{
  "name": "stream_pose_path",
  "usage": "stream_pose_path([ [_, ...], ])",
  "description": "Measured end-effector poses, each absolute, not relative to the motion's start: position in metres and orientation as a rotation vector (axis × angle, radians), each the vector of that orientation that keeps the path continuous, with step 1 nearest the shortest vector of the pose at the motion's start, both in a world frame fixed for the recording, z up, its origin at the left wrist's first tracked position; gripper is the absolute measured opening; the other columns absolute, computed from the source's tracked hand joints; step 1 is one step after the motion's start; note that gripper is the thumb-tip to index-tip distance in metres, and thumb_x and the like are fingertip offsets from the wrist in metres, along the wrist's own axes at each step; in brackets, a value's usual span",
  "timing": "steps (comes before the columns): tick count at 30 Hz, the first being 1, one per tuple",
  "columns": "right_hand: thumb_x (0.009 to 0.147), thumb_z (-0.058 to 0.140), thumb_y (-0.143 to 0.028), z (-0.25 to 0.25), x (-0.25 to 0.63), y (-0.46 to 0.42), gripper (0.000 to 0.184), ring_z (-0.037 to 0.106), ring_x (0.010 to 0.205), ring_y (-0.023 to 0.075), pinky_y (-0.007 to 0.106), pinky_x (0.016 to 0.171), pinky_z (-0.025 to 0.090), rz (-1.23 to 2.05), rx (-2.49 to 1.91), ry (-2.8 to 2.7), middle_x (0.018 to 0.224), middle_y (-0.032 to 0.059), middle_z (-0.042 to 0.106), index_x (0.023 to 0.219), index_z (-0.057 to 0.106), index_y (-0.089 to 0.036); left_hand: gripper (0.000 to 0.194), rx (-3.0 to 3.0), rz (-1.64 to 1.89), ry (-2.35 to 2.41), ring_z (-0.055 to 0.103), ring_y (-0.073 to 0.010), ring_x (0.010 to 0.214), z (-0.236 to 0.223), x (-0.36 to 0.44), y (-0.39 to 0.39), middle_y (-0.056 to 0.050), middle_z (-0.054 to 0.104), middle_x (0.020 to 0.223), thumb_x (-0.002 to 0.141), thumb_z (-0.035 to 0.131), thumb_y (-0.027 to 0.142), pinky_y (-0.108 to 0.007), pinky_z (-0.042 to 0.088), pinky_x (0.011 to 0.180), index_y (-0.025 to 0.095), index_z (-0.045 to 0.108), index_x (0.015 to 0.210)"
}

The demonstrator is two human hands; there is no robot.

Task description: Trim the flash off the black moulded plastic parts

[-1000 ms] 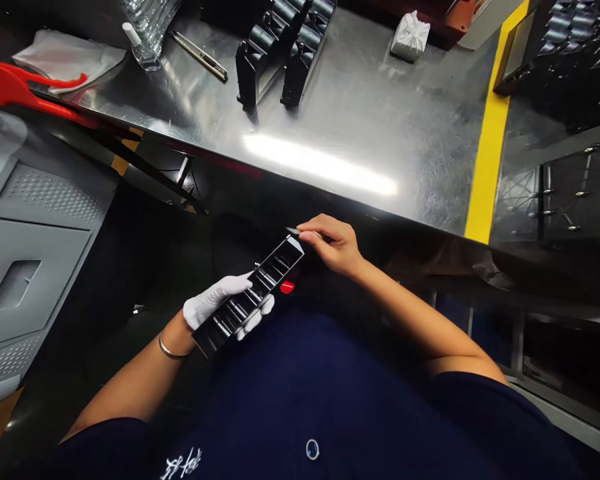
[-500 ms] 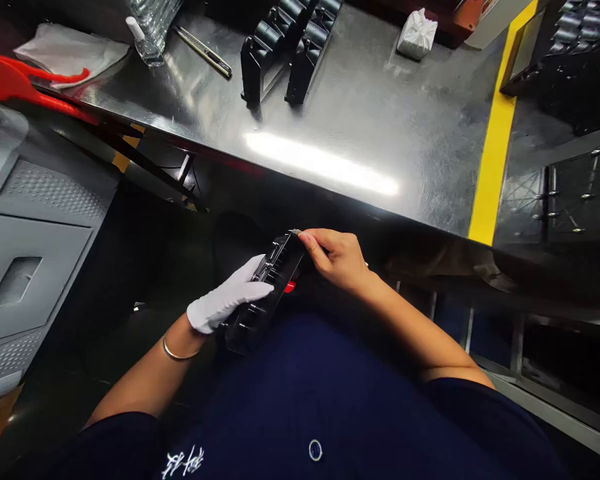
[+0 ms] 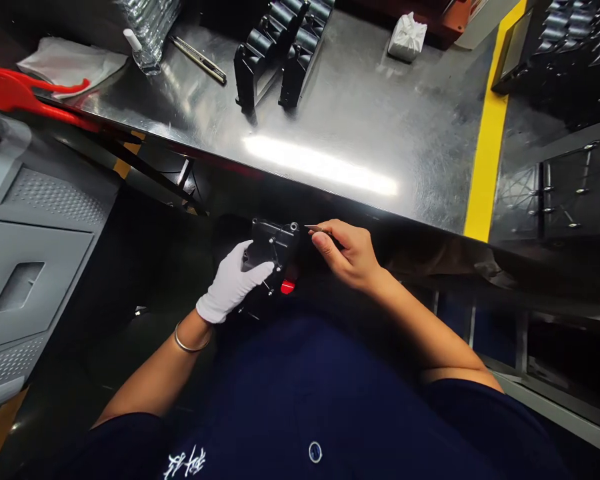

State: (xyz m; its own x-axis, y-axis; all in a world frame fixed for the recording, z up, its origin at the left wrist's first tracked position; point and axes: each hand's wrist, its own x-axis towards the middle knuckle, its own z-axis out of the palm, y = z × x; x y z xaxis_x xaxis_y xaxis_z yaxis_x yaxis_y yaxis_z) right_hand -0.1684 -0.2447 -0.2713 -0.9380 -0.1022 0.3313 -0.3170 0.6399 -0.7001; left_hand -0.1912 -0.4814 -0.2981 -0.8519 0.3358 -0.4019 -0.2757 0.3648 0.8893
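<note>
My left hand (image 3: 235, 280), in a white glove, grips a black plastic part (image 3: 275, 243) with its thumb across the near side. A broad face of the part, with several small shiny pins and a round boss at its upper right corner, is turned up. Just right of that corner, my bare right hand (image 3: 350, 253) pinches a small thin blade (image 3: 311, 229); its pointed tip shows, apart from the part. Most of the blade is hidden by the fingers. Below the part shows a small red object (image 3: 288, 287).
On the metal table (image 3: 380, 127) lie two black moulded parts (image 3: 260, 60), a utility knife (image 3: 199, 59), a small bottle (image 3: 143, 50) and a white wrapped block (image 3: 407, 38). More black parts (image 3: 580, 60) stand beyond the yellow strip (image 3: 487, 153). A red chair or frame (image 3: 25, 90) and grey bin (image 3: 35, 267) are left.
My left hand has turned the black part so its broad face shows instead of its narrow side. My right hand has moved slightly right, off the part's upper end, and the blade tip now shows.
</note>
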Motion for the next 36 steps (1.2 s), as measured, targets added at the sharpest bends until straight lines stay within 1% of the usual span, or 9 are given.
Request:
stream_pose_path([
  [2,0.096,0.046,-0.053,-0.269,-0.168,-0.242,0.044,0.058,0.060,0.0121,0.024,0.056,0.039,1.026,0.420,-2.628,0.068,0.0030,0.064,0.080,0.063,-0.016,0.076,0.160,1.427,2.458,0.067,-0.0295,0.097,-0.303,-0.187,-0.482,-0.010,0.070,0.105,0.058,0.081,0.061,-0.042,0.054,0.087,0.015,0.061,0.116],
  [3,0.095,0.048,-0.057,-0.269,-0.167,-0.240,0.047,0.054,0.057,0.0116,0.025,0.055,0.037,0.953,0.467,-2.640,0.064,0.0021,0.061,0.078,0.062,-0.016,0.076,0.243,1.402,2.565,0.068,-0.0289,0.097,-0.304,-0.185,-0.482,-0.010,0.071,0.105,0.057,0.081,0.060,-0.042,0.055,0.087,0.016,0.060,0.116],
  [6,0.092,0.047,-0.063,-0.268,-0.164,-0.239,0.052,0.049,0.053,0.0107,0.025,0.053,0.033,0.808,0.545,-2.642,0.059,0.0005,0.055,0.076,0.060,-0.015,0.068,0.423,1.394,2.732,0.070,-0.0261,0.094,-0.309,-0.177,-0.484,-0.009,0.071,0.104,0.064,0.078,0.058,-0.038,0.056,0.084,0.016,0.060,0.115],
  [11,0.094,0.048,-0.059,-0.268,-0.161,-0.237,0.050,0.048,0.054,0.0104,0.025,0.053,0.030,0.723,0.591,-2.660,0.059,0.0003,0.055,0.072,0.059,-0.015,0.065,0.532,1.428,2.841,0.071,-0.0254,0.090,-0.317,-0.173,-0.487,-0.010,0.071,0.102,0.067,0.079,0.053,-0.035,0.057,0.080,0.014,0.059,0.115],
  [16,0.092,0.052,-0.058,-0.265,-0.157,-0.235,0.055,0.043,0.050,0.0079,0.025,0.050,0.023,0.776,0.721,-2.696,0.052,-0.0020,0.048,0.056,0.049,-0.017,0.061,0.725,1.476,2.775,0.071,-0.0229,0.082,-0.319,-0.177,-0.492,-0.008,0.071,0.096,0.067,0.081,0.048,-0.034,0.058,0.076,0.014,0.059,0.113],
  [22,0.096,0.044,-0.058,-0.261,-0.157,-0.236,0.056,0.039,0.051,0.0090,0.025,0.050,0.022,0.695,0.798,-2.673,0.054,-0.0020,0.043,0.059,0.052,-0.017,0.063,0.684,1.516,2.603,0.071,-0.0240,0.083,-0.315,-0.180,-0.491,-0.008,0.073,0.095,0.065,0.080,0.051,-0.035,0.059,0.077,0.014,0.061,0.113],
  [25,0.096,0.047,-0.054,-0.260,-0.158,-0.237,0.055,0.036,0.050,0.0087,0.026,0.050,0.021,0.692,0.890,-2.610,0.051,-0.0032,0.039,0.055,0.047,-0.017,0.064,0.594,1.498,2.489,0.071,-0.0246,0.084,-0.313,-0.181,-0.491,-0.008,0.073,0.095,0.065,0.080,0.052,-0.036,0.059,0.079,0.014,0.063,0.113],
  [30,0.094,0.049,-0.056,-0.259,-0.160,-0.238,0.054,0.038,0.050,0.0086,0.025,0.050,0.023,0.692,0.859,-2.528,0.053,-0.0027,0.043,0.058,0.049,-0.017,0.065,0.537,1.536,2.326,0.071,-0.0269,0.089,-0.309,-0.183,-0.490,-0.009,0.073,0.098,0.063,0.081,0.051,-0.038,0.058,0.083,0.014,0.062,0.113],
  [36,0.093,0.052,-0.056,-0.262,-0.156,-0.236,0.053,0.038,0.048,0.0092,0.027,0.048,0.023,0.755,0.881,-2.544,0.050,-0.0031,0.041,0.056,0.048,-0.018,0.061,0.300,1.607,2.112,0.071,-0.0283,0.088,-0.304,-0.178,-0.482,-0.011,0.073,0.097,0.058,0.085,0.047,-0.042,0.059,0.079,0.014,0.060,0.104],
])
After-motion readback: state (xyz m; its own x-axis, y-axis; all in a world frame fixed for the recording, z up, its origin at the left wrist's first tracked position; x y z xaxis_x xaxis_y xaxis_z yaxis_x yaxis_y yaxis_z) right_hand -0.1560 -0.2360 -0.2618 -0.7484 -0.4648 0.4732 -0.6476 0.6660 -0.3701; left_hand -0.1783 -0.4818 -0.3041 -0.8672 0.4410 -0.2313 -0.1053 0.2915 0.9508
